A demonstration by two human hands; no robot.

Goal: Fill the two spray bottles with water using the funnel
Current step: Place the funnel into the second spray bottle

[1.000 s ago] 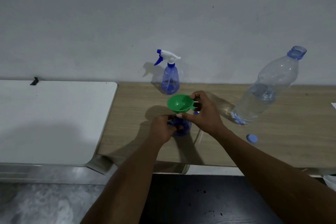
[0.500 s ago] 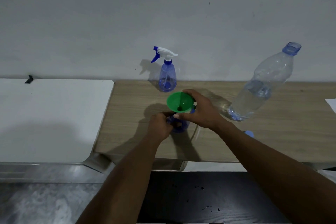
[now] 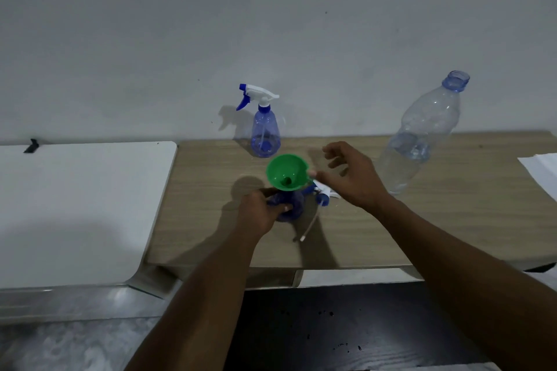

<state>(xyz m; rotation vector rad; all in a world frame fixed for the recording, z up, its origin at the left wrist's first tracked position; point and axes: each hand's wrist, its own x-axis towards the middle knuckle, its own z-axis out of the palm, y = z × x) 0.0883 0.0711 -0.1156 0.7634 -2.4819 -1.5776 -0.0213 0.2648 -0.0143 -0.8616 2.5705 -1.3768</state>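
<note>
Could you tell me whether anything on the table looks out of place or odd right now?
Only the spray head, lying on its side by the near bottle, its tube pointing toward the table edge. Expected, since the funnel occupies that neck. No spills visible.

Left hand (image 3: 261, 211) was closed in a grip at the centre of the view, knuckles up, forearm extending from 7 o'clock. Right hand (image 3: 352, 178) hovered at its 2 o'clock, close beside it, palm down, fingers (image 3: 333, 149) spread and loosely curled, holding nothing; its forearm entered from 4 o'clock. Both arms were bare.
</note>
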